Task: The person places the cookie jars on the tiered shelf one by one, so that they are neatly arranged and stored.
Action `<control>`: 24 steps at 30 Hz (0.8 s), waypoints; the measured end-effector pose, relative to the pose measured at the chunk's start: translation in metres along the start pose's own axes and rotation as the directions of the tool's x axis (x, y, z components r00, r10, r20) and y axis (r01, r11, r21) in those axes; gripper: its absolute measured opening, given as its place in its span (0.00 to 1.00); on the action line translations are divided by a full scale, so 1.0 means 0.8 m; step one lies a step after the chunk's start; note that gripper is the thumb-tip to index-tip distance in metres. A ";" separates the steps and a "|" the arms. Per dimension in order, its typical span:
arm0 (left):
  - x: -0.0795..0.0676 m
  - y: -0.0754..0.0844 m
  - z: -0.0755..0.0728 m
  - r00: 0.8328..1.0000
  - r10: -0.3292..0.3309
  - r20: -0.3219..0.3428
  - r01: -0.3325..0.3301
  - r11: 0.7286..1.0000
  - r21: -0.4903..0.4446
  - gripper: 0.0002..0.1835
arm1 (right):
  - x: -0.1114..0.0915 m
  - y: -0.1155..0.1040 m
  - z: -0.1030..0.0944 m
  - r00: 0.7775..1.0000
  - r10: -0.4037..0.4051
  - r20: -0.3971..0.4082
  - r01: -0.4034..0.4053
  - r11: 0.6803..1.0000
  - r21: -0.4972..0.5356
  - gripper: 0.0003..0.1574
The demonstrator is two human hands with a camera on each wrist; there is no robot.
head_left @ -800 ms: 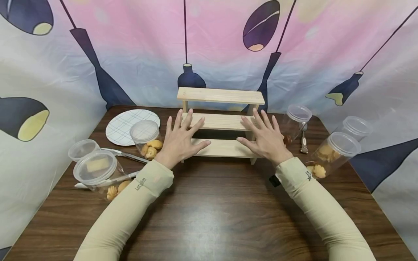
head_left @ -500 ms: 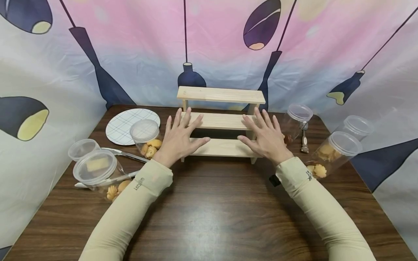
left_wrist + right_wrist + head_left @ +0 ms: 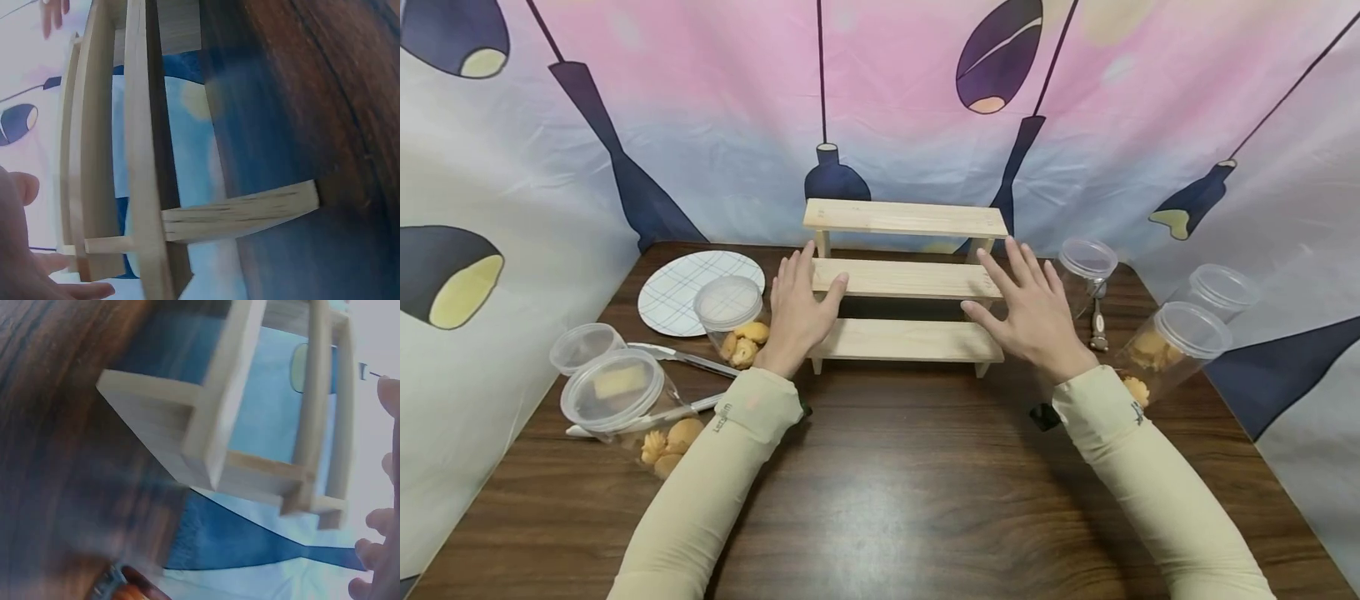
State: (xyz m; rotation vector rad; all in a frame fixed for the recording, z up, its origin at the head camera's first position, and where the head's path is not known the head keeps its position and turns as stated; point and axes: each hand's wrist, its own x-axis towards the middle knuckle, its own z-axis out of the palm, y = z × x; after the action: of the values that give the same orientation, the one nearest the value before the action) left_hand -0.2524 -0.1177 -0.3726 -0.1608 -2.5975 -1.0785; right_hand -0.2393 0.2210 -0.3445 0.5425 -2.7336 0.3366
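— What's that in the middle?
— A little wooden stand (image 3: 910,340). It has three flat steps, like stairs, and it stands upright on the brown counter (image 3: 880,483), close to the back edge.
— Where is the left hand (image 3: 797,317)?
— At the left end of the stand. Its grip is loose: the fingers are straight and point to the back edge, and the thumb sticks out. I can't tell if it touches the wood.
— And the right hand (image 3: 1033,312)?
— Near the right end. Its grip is spread wide, with the fingers stretched out like a star. In the right wrist view, those fingers are apart from the wood.
— What's by the left edge of the counter?
— A big clear jar (image 3: 617,400) with cookies (image 3: 683,435) in it. Two long, thin tools (image 3: 700,362) lie near it. A white plate (image 3: 672,287) with lines is in the back left corner, and a smaller jar (image 3: 730,312) of cookies stands in front of it.
— And on the other side?
— A clear round jar (image 3: 1086,262) is near the back right corner, just beside a small tool (image 3: 1098,327) with a brown handle. Two more jars (image 3: 1180,350) are by the right edge, and cookies show through the front one.
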 end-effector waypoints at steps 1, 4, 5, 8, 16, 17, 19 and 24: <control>0.001 -0.001 0.000 1.000 -0.013 0.006 0.013 1.000 -0.005 0.43 | -0.001 0.002 -0.005 1.000 0.000 -0.009 0.000 1.000 -0.001 0.50; 0.003 -0.006 0.002 0.998 -0.051 0.025 0.051 0.999 -0.016 0.44 | -0.006 0.007 -0.019 0.999 0.008 -0.038 -0.008 1.000 -0.005 0.49; 0.004 -0.007 0.003 0.997 -0.065 0.029 0.065 0.998 -0.021 0.44 | -0.007 0.009 -0.024 0.999 0.015 -0.047 -0.015 1.000 -0.006 0.49; 0.007 -0.011 0.005 0.994 -0.101 0.042 0.103 0.994 -0.040 0.44 | -0.011 0.017 -0.040 0.997 0.036 -0.072 -0.037 0.999 -0.021 0.49; 0.012 -0.018 0.006 0.984 -0.162 0.069 0.169 0.981 -0.099 0.39 | -0.004 0.041 -0.073 0.978 0.177 -0.109 -0.175 0.984 0.023 0.52; 0.012 -0.019 0.006 0.985 -0.159 0.070 0.166 0.981 -0.102 0.39 | -0.002 0.045 -0.076 0.972 0.201 -0.120 -0.199 0.980 0.032 0.53; 0.013 -0.020 0.007 0.986 -0.152 0.070 0.159 0.982 -0.106 0.37 | 0.001 0.052 -0.080 0.959 0.250 -0.136 -0.246 0.968 0.042 0.55; 0.016 -0.023 0.008 0.988 -0.136 0.066 0.143 0.982 -0.126 0.35 | 0.005 0.067 -0.087 0.934 0.342 -0.108 -0.341 0.940 0.027 0.59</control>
State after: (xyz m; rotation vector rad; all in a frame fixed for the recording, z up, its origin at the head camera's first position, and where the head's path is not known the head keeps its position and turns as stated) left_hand -0.2699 -0.1265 -0.3848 -0.0400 -2.6220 -1.3125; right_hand -0.2453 0.2885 -0.2885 0.0418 -2.7109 0.4468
